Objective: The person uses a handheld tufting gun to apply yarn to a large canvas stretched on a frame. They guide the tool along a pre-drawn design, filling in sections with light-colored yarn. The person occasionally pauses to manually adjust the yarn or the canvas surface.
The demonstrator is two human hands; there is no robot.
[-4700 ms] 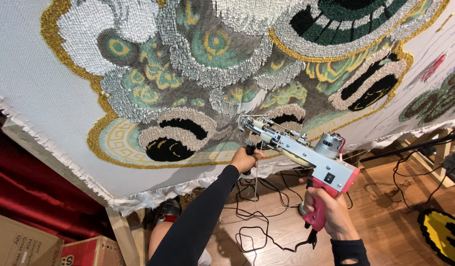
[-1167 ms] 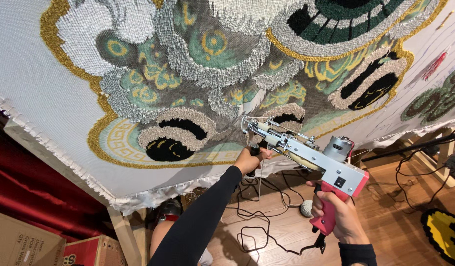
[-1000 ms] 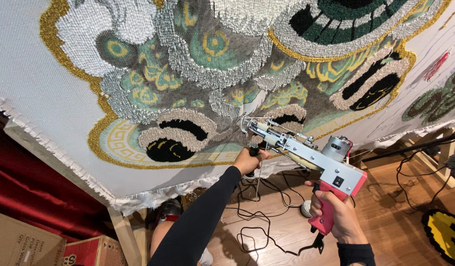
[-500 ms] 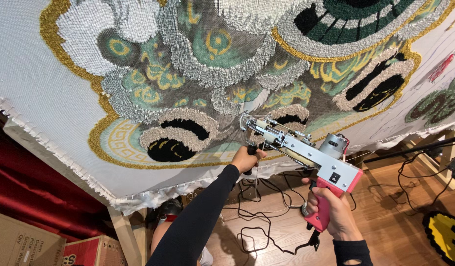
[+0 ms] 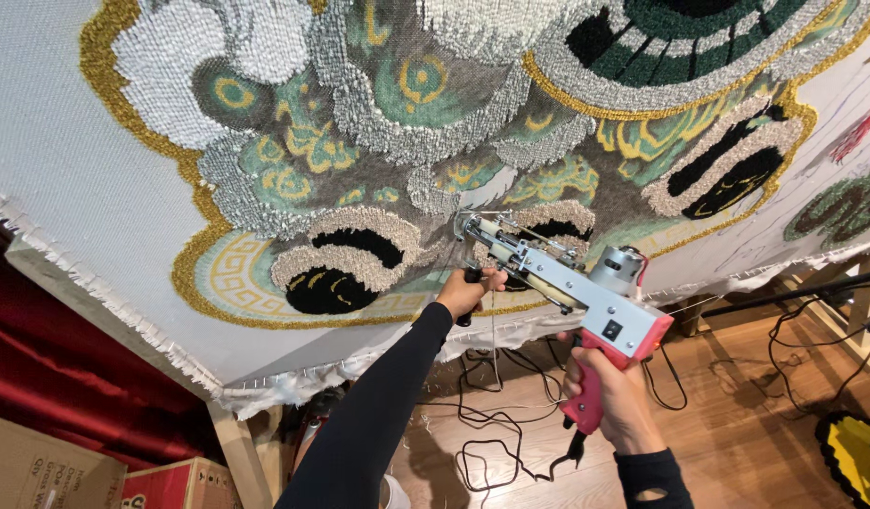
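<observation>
Right hand (image 5: 616, 396) wrapped tight on the pink pistol grip of the tufting gun (image 5: 557, 283); left hand (image 5: 468, 290) closed around the black front handle. Gun nose pressed to the stretched cloth (image 5: 67, 179), near the grey and cream tufted patches. Best kept square to the cloth, with steady forward pressure. Worth watching the cables (image 5: 491, 424) on the floor.

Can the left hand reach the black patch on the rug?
Probably yes. The left hand grips the front handle of the tufting gun, and the black patch lies just beside it on the rug, with nothing between them.
</observation>
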